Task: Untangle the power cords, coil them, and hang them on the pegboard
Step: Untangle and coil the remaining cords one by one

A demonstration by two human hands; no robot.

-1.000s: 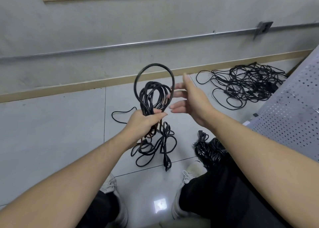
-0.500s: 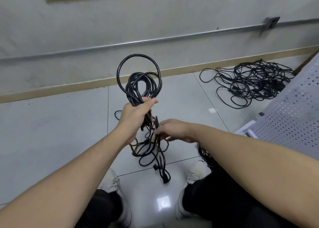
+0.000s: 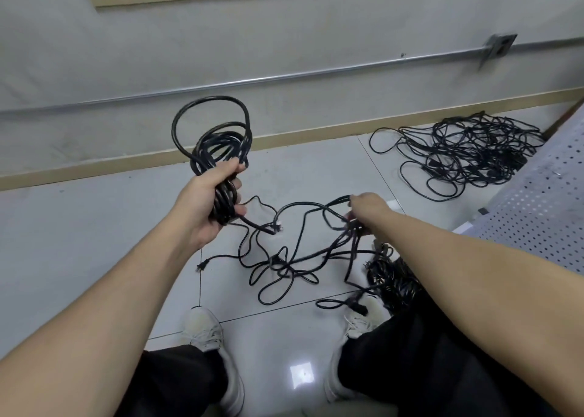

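Head view: left hand (image 3: 208, 202) gripping half-made cord coil (image 3: 218, 138); right hand (image 3: 366, 209) pinching loose tangled strands (image 3: 303, 227) beside it. Untouched cord pile (image 3: 467, 154) beyond right hand; hanging not begun.

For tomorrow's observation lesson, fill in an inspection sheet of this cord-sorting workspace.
Surface: pale tiled floor, glossy.
Job's things: coiled cord bundle; loose tangle; perforated panel at right.
Clutter: second tangled pile near the wall.
Hands: left hand grips the bundle; right hand holds strands of the tangle.
Cables: another dark bundle by the right shoe.
Surroundings: grey wall, metal conduit.
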